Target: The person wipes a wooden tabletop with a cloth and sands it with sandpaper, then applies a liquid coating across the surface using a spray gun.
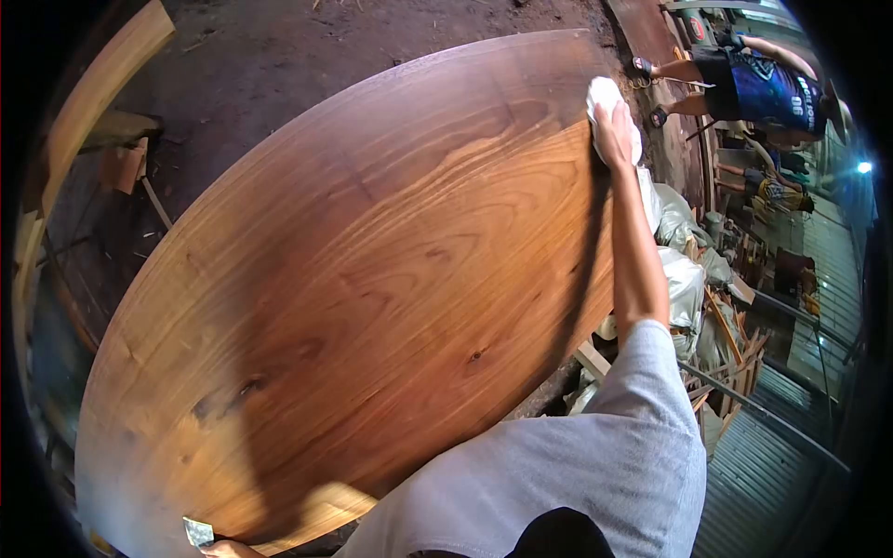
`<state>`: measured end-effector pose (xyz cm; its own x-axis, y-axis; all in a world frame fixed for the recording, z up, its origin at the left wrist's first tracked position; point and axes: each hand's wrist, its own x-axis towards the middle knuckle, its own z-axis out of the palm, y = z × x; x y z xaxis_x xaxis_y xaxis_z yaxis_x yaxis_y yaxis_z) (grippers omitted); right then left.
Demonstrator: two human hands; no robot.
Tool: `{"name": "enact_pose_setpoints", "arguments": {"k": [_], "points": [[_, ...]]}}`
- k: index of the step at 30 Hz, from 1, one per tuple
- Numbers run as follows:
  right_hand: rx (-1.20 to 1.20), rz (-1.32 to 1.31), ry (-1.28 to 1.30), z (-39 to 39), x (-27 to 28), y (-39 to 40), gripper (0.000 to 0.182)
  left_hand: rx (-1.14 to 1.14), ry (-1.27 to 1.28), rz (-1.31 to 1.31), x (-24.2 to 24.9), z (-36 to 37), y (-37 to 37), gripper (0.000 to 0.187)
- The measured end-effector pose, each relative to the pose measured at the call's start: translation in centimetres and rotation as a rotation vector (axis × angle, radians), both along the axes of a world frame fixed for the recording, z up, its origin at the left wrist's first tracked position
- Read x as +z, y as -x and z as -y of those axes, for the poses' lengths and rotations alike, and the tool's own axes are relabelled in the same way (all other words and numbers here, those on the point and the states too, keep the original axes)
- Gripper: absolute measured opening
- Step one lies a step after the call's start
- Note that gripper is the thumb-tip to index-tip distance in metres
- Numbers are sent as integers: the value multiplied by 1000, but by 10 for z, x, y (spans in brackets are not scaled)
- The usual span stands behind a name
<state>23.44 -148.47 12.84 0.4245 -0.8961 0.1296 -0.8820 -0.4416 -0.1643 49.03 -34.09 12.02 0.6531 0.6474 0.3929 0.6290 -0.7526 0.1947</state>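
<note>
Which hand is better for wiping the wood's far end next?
Probably the right hand: it holds a white cloth at the far end of the big wooden board. The left hand is down by the near edge, with a small flat piece instead.

Wooden tabletop [419, 270]: large, brown, long curved outer edge, swirling grain, several dark knots. Warm orange-brown mid-surface, duller and greyer toward the top, hazy sheen lower left. Shadow bands fall across it. White cloth [605, 90]: bunched into a wad, at the upper right edge of the tabletop. Small pad [196, 532]: pale grey, flat, roughly rectangular, lower left near the edge. Contact with surface: can't tell.
</note>
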Motion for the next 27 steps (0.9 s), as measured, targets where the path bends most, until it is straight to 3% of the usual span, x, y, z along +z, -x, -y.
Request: {"name": "enact_pose_setpoints", "arguments": {"k": [1, 3, 5, 8, 9, 10, 11, 13, 14, 16, 18, 19, 21, 22, 25, 27], "points": [[-11, -29, 10, -5, -1, -21, 79, -1, 2, -2, -1, 1, -1, 51], [393, -9, 246, -71, -14, -54, 74, 10, 3, -16, -4, 4, 1, 51], [546, -59, 78, -180, 24, -97, 68, 12, -5, -20, -1, 1, 1, 51], [672, -51, 295, -123, 20, -102, 52, 2, -12, -30, 4, -20, 4, 52], [957, -321, 753, -38, -3, -91, 43, 13, -18, -33, 1, -33, 13, 52], [905, -480, 674, 30, -9, -87, 38, 5, -24, -40, 2, -41, 13, 52], [646, -619, 575, 89, -24, -80, 41, -5, -38, -62, 7, -49, 16, 52], [418, -427, 355, 124, -43, -96, 46, -26, -98, -30, 8, -42, 20, 54], [326, -368, 310, 140, -61, -107, 49, 69, 12, -12, 10, -40, 16, 54], [570, -643, 390, 59, -28, -145, 62, 51, 25, 6, 9, -52, 15, 53], [468, -194, 152, -49, -14, -171, 65, 12, 25, 3, 4, -58, 19, 51], [557, -129, 139, -102, 5, -171, 69, 10, 24, -7, 5, -57, 20, 51], [569, -167, 116, -77, 3, -154, 73, 19, -27, -29, 4, -57, 16, 48], [597, -98, 89, -20, -12, -141, 76, 23, 31, 4, 8, -41, 16, 48], [165, 7, 68, 88, -32, -120, 77, -229, -171, -74, 1, -72, 28, 49], [239, 10, 98, 62, -23, -125, 73, -37, 46, -1, 3, -55, 24, 49]]}}
